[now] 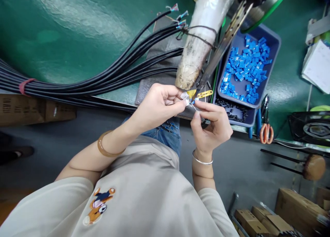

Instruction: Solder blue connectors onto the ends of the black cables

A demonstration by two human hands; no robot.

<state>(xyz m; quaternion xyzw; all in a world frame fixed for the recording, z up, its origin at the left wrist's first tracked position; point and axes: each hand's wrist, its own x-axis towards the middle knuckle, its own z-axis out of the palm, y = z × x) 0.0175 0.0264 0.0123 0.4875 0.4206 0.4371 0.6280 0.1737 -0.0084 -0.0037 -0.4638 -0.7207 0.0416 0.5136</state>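
Tabletop, green and glossy, spreads out beyond the pinch where both hands meet. Black cables sweep in from the far left of that pinch, and their stripped ends lie well beyond it. A wrapped cylinder stands directly beyond the pinch, with its lower end close to the fingertips. A blue tray of blue connectors sits just to the right. The left hand closes thumb and forefinger on a small wire piece, whitish with coloured tips. The right hand pinches thin strands coming out of it, fingertips nearly touching the left's.
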